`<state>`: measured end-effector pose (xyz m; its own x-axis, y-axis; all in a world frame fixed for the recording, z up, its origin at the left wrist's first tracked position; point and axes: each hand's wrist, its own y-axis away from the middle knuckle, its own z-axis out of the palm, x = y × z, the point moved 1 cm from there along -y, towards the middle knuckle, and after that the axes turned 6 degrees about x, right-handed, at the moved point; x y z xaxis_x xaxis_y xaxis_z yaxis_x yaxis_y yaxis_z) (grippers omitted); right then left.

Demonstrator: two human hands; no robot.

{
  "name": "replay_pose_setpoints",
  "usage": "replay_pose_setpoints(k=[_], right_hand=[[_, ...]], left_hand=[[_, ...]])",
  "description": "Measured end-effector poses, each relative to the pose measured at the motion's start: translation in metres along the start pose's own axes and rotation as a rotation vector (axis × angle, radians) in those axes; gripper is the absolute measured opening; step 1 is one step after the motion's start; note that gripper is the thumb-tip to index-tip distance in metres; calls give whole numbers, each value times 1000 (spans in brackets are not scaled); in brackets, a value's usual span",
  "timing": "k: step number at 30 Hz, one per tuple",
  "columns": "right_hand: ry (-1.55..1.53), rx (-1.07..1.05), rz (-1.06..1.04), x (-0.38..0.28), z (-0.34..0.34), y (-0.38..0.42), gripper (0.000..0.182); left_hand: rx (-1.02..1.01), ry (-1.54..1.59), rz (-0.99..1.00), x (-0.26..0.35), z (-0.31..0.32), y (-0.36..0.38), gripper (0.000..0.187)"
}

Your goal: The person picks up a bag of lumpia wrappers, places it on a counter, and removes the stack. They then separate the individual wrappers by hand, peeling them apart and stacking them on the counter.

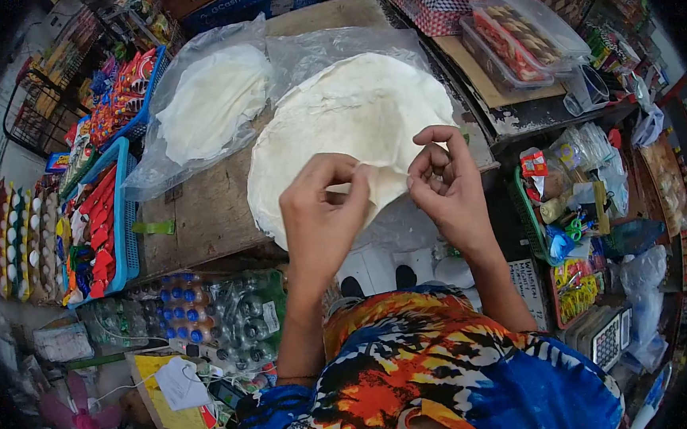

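Observation:
A wide stack of thin, round, cream-white spring roll wrappers (pixel 329 120) lies over clear plastic on the wooden table in front of me. My left hand (pixel 329 207) pinches the near edge of a wrapper between thumb and fingers. Close to its right, my right hand (pixel 449 187) has thumb and index finger pressed together on the same edge, its other fingers curled and partly raised. Between the two hands a small flap of wrapper is lifted toward me. Farther left, a second, smaller pile of wrappers (pixel 215 104) rests in a clear plastic bag (pixel 145 174).
Blue baskets (pixel 129 221) of red packets and trays of eggs (pixel 22 237) stand at left. Bottles (pixel 182 305) and a pink fan (pixel 83 420) are below. Plastic food boxes (pixel 518 39), a green basket (pixel 531 221) and a calculator (pixel 607 343) sit at right.

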<state>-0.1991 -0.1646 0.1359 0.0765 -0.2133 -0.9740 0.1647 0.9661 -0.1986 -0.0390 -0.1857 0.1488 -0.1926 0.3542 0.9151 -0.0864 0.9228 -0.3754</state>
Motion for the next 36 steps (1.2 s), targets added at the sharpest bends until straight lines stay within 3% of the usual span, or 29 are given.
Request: replay_pose_setpoints(k=[6, 8, 11, 15, 18, 21, 25, 30, 32, 33, 35, 36], right_hand=[[8, 33, 94, -1, -2, -1, 32], [164, -26, 67, -8, -3, -4, 25], [332, -83, -17, -14, -1, -11, 27], [581, -164, -60, -19, 1, -26, 31], [470, -185, 8, -3, -3, -34, 30], [518, -155, -78, 0, -4, -35, 25], [430, -9, -24, 2, -15, -32, 20], [401, 44, -5, 1, -23, -25, 18], [539, -10, -224, -6, -20, -23, 15], [540, -9, -223, -9, -17, -22, 15], [451, -117, -463, -17, -5, -22, 14], [450, -118, -466, -20, 0, -21, 14]], left_hand=[[1, -39, -34, 2, -2, 2, 6], [-17, 1, -66, 4, -1, 3, 7], [-102, -54, 127, 1, 2, 4, 9], [-115, -120, 240, -3, 0, 5, 8], [-42, -126, 150, -4, -7, 4, 7], [40, -91, 84, -2, -15, 0, 7], [179, -35, 63, 0, -26, -1, 8], [174, -1, -54, -11, -42, 0, 9], [102, -58, -61, -10, -43, 0, 4], [101, -57, -61, -6, -42, 0, 4], [-32, -97, 7, 8, -33, 1, 25], [-30, -98, 9, 14, -29, 1, 25]])
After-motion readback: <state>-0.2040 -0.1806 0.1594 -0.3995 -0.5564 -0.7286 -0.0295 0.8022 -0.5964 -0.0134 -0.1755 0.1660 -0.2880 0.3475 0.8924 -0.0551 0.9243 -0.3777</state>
